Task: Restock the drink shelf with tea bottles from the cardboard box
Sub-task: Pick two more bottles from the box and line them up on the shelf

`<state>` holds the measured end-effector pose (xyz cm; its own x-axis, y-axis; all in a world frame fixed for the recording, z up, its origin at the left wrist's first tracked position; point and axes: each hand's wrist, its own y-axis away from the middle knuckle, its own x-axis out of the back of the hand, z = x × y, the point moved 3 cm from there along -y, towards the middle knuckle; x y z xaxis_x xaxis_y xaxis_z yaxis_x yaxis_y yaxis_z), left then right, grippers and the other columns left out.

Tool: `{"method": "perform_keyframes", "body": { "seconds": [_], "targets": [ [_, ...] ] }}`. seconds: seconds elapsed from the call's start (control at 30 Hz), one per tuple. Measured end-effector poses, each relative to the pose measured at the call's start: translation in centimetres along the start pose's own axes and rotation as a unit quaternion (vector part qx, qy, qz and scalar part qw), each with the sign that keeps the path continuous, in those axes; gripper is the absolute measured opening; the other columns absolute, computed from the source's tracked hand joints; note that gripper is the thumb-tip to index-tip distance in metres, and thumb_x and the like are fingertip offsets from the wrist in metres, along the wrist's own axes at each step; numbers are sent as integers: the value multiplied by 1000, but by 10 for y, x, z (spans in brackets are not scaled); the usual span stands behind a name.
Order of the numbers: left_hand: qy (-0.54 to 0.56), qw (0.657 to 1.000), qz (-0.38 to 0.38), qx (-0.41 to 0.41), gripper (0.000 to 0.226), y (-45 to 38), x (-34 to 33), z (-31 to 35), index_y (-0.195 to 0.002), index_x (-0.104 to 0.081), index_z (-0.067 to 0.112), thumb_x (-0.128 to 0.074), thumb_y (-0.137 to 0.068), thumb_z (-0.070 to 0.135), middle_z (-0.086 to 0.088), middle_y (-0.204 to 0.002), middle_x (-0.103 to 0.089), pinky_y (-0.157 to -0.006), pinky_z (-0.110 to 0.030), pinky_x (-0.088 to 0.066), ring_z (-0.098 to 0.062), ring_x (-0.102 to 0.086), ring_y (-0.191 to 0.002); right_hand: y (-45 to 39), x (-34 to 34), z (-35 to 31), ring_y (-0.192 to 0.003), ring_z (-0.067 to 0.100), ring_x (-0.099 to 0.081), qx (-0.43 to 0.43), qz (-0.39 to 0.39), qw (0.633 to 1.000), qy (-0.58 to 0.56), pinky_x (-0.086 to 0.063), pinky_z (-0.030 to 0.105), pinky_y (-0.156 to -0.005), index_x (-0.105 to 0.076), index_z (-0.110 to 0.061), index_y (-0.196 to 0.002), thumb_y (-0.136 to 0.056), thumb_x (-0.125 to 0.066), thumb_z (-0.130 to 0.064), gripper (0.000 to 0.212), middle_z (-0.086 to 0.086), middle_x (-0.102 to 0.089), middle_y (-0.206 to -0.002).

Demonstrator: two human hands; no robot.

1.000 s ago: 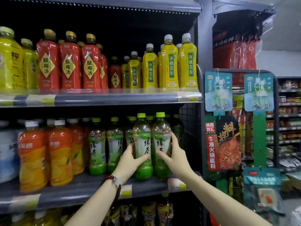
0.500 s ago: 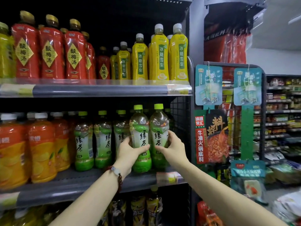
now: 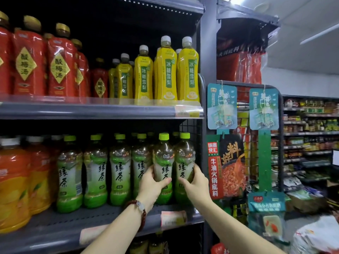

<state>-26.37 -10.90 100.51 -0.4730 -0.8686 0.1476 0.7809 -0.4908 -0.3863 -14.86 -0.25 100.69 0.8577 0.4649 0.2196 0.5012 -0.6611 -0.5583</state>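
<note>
Two grey shelves (image 3: 102, 111), shop aisle.

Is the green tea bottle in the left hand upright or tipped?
Upright: green-capped green tea bottle, in the left hand, stands cap-up level with its neighbours.

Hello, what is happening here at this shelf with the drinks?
A person is stocking green tea bottles on the lower shelf. The left hand grips one green tea bottle and the right hand grips the bottle beside it, at the right end of the row. Both bottles stand upright on the shelf. The cardboard box is not in view.
</note>
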Motion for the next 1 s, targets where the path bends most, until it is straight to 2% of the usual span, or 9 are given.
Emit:
{"method": "perform_keyframes", "body": {
  "seconds": [0.07,0.17,0.23,0.3,0.5,0.6,0.73,0.87,1.0],
  "targets": [
    [-19,1000,1,-6,56,-2,-2,-1,-120,-49,25,-78,-72,20,5,-121,-59,-98,-34,-44,-15,-54,-116,-1,-2,1,-105,9,-59,-2,2,1000,3,-39,-3,-72,-48,-20,-129,-83,-69,-10,52,-15,-59,-101],
    [-79,997,22,-3,72,-3,-3,0,-139,-33,16,-71,-79,28,-3,-141,-45,-107,-40,-38,-22,-41,-132,-5,-4,2,-106,7,-53,-17,-14,1000,8,-40,12,-86,-40,-16,-138,-85,-68,-13,60,-5,-60,-116],
    [-115,993,20,0,78,-1,-3,1,-143,-24,14,-67,-82,33,-6,-148,-37,-108,-41,-34,-24,-34,-137,-7,-4,3,-105,8,-54,-29,-25,999,9,-42,10,-81,-37,-14,-139,-86,-67,-14,61,2,-60,-122],
    [-141,990,6,1,80,1,-3,2,-145,-20,13,-65,-83,37,-7,-150,-33,-109,-40,-33,-25,-30,-139,-7,-3,3,-102,10,-56,-41,-35,998,14,-43,7,-73,-33,-13,-139,-87,-66,-15,62,5,-60,-123],
    [-196,979,59,12,73,9,-3,4,-142,-32,8,-67,-83,33,-12,-144,-43,-104,-37,-39,-27,-42,-132,-1,-10,-2,-117,25,-55,-57,9,997,50,-43,28,-92,-35,-12,-140,-88,-64,-15,60,11,-57,-127],
    [-175,980,93,25,70,10,-6,3,-141,-36,10,-68,-82,30,-12,-142,-45,-106,-40,-39,-27,-43,-131,-1,-11,0,-122,26,-52,-56,20,997,44,-41,32,-100,-33,-12,-143,-89,-63,-16,61,11,-56,-132],
    [-101,989,104,36,68,6,-14,-1,-142,-29,20,-65,-85,20,-13,-144,-41,-101,-41,-42,-29,-44,-129,-7,-13,5,-122,30,-52,-83,3,995,48,-42,33,-98,-28,-8,-144,-94,-56,-19,59,16,-53,-134],
    [-96,990,99,41,65,-2,-25,-3,-144,-21,20,-57,-90,16,-14,-145,-38,-97,-40,-44,-30,-45,-128,-16,-19,9,-128,31,-48,-110,1,993,37,-41,43,-106,-25,-6,-144,-95,-52,-17,56,17,-47,-140],
    [-105,989,97,32,66,-4,-23,-5,-145,-20,17,-56,-90,17,-13,-146,-38,-100,-39,-42,-28,-42,-131,-20,-23,15,-135,28,-40,-96,-15,995,25,-34,44,-112,-20,-10,-148,-96,-51,-19,61,12,-41,-147]
  ]
}}
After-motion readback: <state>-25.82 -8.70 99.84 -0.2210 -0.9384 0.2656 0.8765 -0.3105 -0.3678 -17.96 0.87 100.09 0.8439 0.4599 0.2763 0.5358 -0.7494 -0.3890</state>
